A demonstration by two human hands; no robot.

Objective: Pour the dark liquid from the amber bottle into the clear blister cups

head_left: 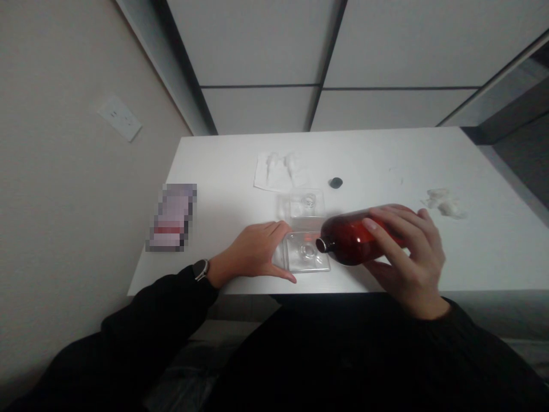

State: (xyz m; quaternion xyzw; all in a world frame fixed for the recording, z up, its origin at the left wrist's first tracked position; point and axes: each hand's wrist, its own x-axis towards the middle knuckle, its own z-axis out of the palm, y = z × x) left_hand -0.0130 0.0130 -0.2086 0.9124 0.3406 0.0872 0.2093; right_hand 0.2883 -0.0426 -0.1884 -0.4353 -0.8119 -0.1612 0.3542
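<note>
In the head view, the right hand [407, 257] wraps its fingers around a tilted amber bottle [354, 237], neck toward 9 o'clock over a clear blister tray [302, 254], whose edge the left hand [253, 252] touches, fingers spread wide.

My view is dim and soft, with faint shadows, a dull sheen on the red bottle [355, 237], and bowed edges.
</note>
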